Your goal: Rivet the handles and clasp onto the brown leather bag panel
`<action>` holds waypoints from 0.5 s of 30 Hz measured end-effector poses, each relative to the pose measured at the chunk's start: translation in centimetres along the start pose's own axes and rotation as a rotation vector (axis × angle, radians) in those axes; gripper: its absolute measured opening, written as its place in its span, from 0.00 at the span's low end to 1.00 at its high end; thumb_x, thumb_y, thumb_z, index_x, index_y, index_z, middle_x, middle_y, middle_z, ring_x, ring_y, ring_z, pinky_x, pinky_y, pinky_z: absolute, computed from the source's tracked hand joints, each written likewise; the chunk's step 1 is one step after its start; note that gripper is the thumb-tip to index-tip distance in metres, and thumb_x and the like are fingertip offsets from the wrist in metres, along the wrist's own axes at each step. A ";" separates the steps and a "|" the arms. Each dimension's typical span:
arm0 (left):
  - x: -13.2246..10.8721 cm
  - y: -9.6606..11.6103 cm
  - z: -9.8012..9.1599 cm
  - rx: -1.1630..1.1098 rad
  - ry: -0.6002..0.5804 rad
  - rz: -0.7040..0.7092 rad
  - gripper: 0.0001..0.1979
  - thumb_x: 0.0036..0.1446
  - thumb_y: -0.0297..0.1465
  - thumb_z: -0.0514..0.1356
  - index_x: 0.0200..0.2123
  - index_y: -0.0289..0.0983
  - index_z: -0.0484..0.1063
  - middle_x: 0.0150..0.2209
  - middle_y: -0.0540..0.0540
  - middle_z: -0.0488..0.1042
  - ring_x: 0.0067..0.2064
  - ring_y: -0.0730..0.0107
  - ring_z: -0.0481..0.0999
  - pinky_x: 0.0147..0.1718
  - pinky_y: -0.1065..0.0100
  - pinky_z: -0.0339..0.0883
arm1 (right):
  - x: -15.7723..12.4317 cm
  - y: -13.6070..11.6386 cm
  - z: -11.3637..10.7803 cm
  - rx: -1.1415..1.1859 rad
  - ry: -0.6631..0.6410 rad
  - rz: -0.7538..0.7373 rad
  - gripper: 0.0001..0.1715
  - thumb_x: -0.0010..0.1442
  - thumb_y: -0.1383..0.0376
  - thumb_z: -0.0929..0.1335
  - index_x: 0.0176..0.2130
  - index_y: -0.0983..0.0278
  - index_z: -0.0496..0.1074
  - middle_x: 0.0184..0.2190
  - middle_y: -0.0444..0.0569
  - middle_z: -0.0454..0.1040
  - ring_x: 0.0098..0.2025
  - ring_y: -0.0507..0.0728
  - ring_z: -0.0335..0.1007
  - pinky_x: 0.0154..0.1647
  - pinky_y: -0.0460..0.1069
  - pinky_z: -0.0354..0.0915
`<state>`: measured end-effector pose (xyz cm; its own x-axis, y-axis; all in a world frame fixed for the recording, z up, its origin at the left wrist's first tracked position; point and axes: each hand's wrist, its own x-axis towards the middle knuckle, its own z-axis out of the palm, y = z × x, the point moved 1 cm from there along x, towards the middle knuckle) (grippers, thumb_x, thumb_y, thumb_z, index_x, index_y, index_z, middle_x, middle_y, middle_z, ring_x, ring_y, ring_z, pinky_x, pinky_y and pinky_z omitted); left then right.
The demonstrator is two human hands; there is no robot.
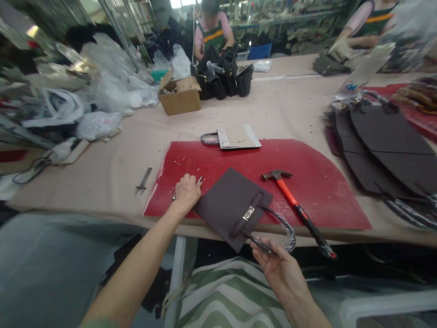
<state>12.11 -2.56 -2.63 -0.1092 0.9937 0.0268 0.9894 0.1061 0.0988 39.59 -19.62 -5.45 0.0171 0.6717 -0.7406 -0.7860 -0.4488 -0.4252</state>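
A dark brown bag panel (220, 205) with a metal clasp and strap lies tilted across the near edge of the red mat (211, 159). My right hand (278, 264) grips its plastic-wrapped handle (286, 224) below the table edge. On the mat, just left of the panel, my left hand (187, 193) is closed around a thin metal tool (200, 179), whose ends stick out on both sides; its kind is hidden by the fingers. To the panel's right rests a claw hammer (290, 196) with an orange and black handle, touched by neither hand.
Left of the mat lies a small pronged metal tool (143, 181). Behind the panel is a pale card piece (239, 136) with a handle. A cardboard box (180, 102) and black bags (221, 77) stand farther back. Brown bag panels (385, 141) are stacked right. Two people work across the table.
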 end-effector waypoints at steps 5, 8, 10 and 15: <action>1.3 -0.1 -0.2 -0.063 -0.028 -0.067 0.11 0.67 0.35 0.55 0.44 0.34 0.73 0.44 0.37 0.75 0.47 0.56 0.76 0.45 0.61 0.66 | 1.4 0.7 0.6 0.116 0.028 -0.067 0.08 0.45 0.63 0.77 0.29 0.61 0.81 0.43 0.51 0.82 0.47 0.61 0.79 0.45 0.52 0.77; 1.4 -0.3 0.1 -0.062 0.008 -0.082 0.11 0.68 0.35 0.54 0.45 0.35 0.71 0.44 0.39 0.75 0.47 0.59 0.77 0.45 0.63 0.66 | 2.2 2.5 1.8 0.110 -0.016 0.018 0.12 0.45 0.61 0.78 0.33 0.59 0.82 0.44 0.50 0.82 0.49 0.61 0.78 0.46 0.52 0.76; 1.1 -0.5 0.3 -0.075 0.025 -0.081 0.10 0.68 0.35 0.54 0.45 0.35 0.71 0.44 0.39 0.75 0.46 0.60 0.77 0.44 0.64 0.67 | 2.4 4.1 2.8 0.070 -0.101 0.079 0.16 0.45 0.56 0.79 0.37 0.57 0.82 0.46 0.50 0.81 0.52 0.62 0.77 0.49 0.53 0.76; 0.8 -0.6 0.5 -0.115 0.056 -0.077 0.10 0.68 0.35 0.55 0.44 0.36 0.71 0.44 0.40 0.75 0.45 0.61 0.77 0.42 0.64 0.67 | 2.2 7.3 4.7 -0.001 -0.279 0.255 0.25 0.43 0.49 0.80 0.41 0.54 0.81 0.48 0.52 0.80 0.47 0.61 0.78 0.47 0.56 0.74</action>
<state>11.43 -1.79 -3.15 -0.1926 0.9788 0.0701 0.9609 0.1736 0.2159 30.96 -18.63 -7.74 -0.3479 0.6729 -0.6528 -0.7429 -0.6226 -0.2459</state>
